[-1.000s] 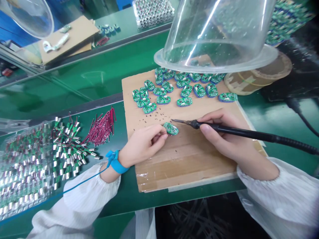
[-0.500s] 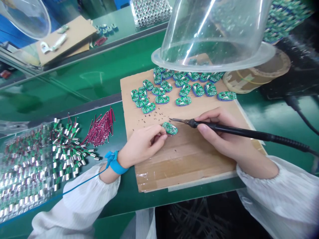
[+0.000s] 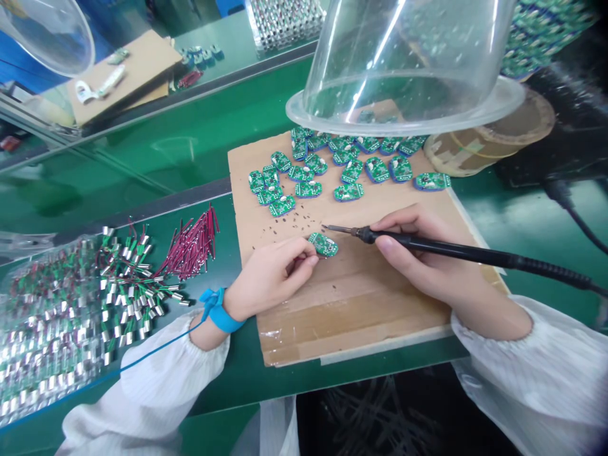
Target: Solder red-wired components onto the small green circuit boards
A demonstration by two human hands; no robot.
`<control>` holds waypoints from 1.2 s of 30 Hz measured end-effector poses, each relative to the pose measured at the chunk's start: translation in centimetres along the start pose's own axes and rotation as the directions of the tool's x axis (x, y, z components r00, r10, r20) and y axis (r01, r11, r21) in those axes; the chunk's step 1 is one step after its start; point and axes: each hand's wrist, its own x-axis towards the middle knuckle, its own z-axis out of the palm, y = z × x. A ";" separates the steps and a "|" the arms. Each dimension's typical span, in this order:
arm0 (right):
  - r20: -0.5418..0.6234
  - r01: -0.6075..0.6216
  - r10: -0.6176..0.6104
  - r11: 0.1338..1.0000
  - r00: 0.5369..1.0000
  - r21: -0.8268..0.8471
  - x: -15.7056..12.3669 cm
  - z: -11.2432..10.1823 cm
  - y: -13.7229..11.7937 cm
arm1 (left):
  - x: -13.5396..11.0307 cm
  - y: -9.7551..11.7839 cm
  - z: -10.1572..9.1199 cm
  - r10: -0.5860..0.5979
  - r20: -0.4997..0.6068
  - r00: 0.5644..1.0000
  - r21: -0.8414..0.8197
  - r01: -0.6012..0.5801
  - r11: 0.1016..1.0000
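Observation:
My left hand (image 3: 280, 272), with a blue wrist strap (image 3: 222, 310) around its wrist, is closed at the left edge of a small green circuit board (image 3: 323, 245). A thin reddish strand shows at the board's lower edge, and the fingers hide part of it. In my right hand (image 3: 418, 253) is a black-handled soldering iron (image 3: 446, 247), gripped like a pen. Its metal tip points left, just above the board and apart from it. Both hands are over a sheet of cardboard (image 3: 370, 297) sprinkled with dark crumbs.
Several more circuit boards (image 3: 348, 192) lie farther back on the cardboard. Red wires (image 3: 192, 244) and silver-ended wired parts (image 3: 128, 297) are heaped on the left. A clear plastic funnel-shaped hood (image 3: 403, 69) hangs over the back, beside a brown round container (image 3: 489, 136). The iron's cable runs off right.

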 end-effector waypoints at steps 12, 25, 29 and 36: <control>0.012 -0.002 0.002 1.000 1.000 0.004 -0.1 0.0 0.1 | -0.2 -0.3 0.2 -0.041 -0.025 0.999 -0.042 0.040 0.998; 0.012 0.026 -0.026 1.000 1.000 0.014 -0.1 0.1 0.2 | -0.2 -0.2 0.1 -0.071 -0.025 0.997 -0.073 0.069 0.995; -0.009 0.046 -0.046 0.999 0.999 -0.014 -0.3 -0.1 0.3 | -0.2 -0.1 0.2 -0.044 -0.031 0.999 -0.053 0.042 0.998; -0.254 0.074 -0.031 0.984 0.967 0.162 -0.4 0.3 -0.3 | -0.3 -0.2 0.2 -0.034 -0.067 0.997 -0.101 0.027 0.995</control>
